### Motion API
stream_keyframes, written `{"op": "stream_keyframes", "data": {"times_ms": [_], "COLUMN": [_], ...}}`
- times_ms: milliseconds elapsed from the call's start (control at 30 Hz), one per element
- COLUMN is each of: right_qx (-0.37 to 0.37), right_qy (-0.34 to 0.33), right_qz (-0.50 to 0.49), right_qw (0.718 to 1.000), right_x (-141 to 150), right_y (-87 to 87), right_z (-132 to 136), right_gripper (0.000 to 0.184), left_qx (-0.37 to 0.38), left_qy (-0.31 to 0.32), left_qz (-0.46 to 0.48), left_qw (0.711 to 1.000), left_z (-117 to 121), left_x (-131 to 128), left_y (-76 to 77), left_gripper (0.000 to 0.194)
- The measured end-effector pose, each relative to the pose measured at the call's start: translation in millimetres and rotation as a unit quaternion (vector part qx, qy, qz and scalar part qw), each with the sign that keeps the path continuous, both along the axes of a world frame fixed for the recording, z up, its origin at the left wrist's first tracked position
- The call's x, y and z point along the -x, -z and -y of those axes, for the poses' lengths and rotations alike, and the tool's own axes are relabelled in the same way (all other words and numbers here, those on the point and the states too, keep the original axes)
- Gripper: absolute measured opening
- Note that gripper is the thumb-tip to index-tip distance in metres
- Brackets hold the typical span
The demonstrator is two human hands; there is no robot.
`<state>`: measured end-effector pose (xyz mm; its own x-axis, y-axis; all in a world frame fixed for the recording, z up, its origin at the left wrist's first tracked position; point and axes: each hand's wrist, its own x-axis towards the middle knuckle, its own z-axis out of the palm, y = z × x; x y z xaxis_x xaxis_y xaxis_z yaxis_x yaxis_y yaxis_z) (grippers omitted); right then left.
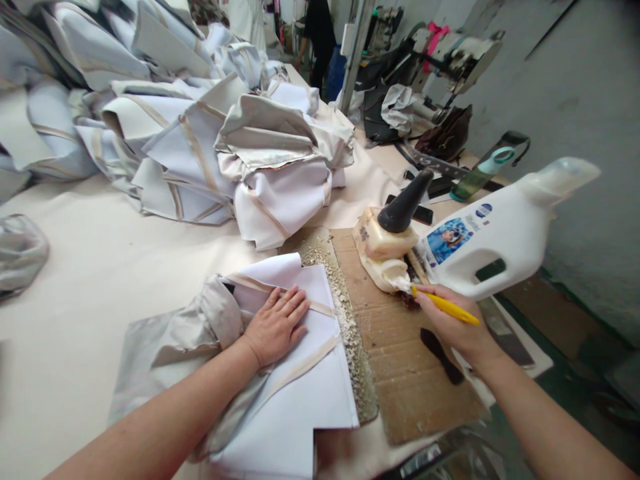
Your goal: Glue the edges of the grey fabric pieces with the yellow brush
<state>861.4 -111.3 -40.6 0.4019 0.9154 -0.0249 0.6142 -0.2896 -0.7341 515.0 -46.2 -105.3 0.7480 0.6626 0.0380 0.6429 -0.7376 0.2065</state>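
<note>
Left hand (277, 325) lies flat, palm down, fingers spread slightly, pressing on a white fabric piece (300, 373) with beige strap bands; forearm comes in from the bottom left. The piece sits at the near table edge, its right side touching a cardboard sheet (410, 380); its grey lining bunches up by the wrist. Right hand (453, 323) reaches in from the bottom right, fingers pinched around a yellow brush handle (447, 306); the tip sits at a cream, glue-caked pot (383, 257), bristles hidden in the crust. Cardboard is corrugated, brown, its left edge crusted with dried crumbly glue. A small black tool (441, 355) lies on it, partly under the right hand. Black cone nozzle (406, 203) tops the pot. Just right, a white plastic jug (500, 233) with blue label lies tilted; label text unreadable. Further back, a heap of white and beige folded pieces (210, 133), cut off at left. Green bottle (483, 172) and sewing machine (450, 57) beyond. A person in black (317, 37) stands far off, partly hidden.
</note>
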Motion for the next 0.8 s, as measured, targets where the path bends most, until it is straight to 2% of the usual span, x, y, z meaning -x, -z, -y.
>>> {"op": "stream_keyframes", "data": {"times_ms": [100, 200, 300, 400, 500, 567, 633, 700, 800], "right_qx": [0.001, -0.024, -0.051, -0.047, -0.053, -0.054, -0.051, -0.040, -0.023], "right_qy": [-0.025, 0.081, 0.200, 0.258, 0.292, 0.254, 0.155, 0.048, -0.009], "right_qz": [0.022, -0.124, -0.243, -0.222, -0.130, -0.079, -0.129, -0.258, -0.350], "right_qw": [0.999, 0.989, 0.948, 0.939, 0.946, 0.962, 0.978, 0.964, 0.936], "right_x": [0, -5, -13, -19, -13, 5, 32, 64, 104], "right_y": [-10.5, -6.6, 8.7, 13.7, 0.8, -9.4, -12.6, -6.6, 12.1], "right_z": [0, -16, -34, -35, -29, -30, -39, -54, -81], "right_gripper": [0.019, 0.017, 0.024, 0.026, 0.020, 0.018, 0.024, 0.032, 0.034], "left_qx": [-0.004, -0.010, -0.028, -0.041, -0.033, -0.025, -0.019, -0.016, -0.016], "left_qy": [-0.002, -0.007, -0.038, -0.063, -0.056, -0.041, -0.028, -0.024, -0.025], "left_qz": [0.004, -0.004, -0.019, -0.031, -0.039, -0.037, -0.033, -0.028, -0.024], "left_qw": [1.000, 1.000, 0.999, 0.997, 0.997, 0.998, 0.999, 0.999, 0.999], "left_z": [0, 2, 4, 3, -2, -8, -14, -16, -16], "left_x": [-1, -2, -2, -3, -4, -5, -5, -5, -5], "left_y": [-0.3, -2.2, -5.8, -11.0, -16.8, -19.6, -19.9, -17.5, -11.9], "left_gripper": [0.046, 0.047, 0.057, 0.065, 0.065, 0.063, 0.061, 0.060, 0.061]}}
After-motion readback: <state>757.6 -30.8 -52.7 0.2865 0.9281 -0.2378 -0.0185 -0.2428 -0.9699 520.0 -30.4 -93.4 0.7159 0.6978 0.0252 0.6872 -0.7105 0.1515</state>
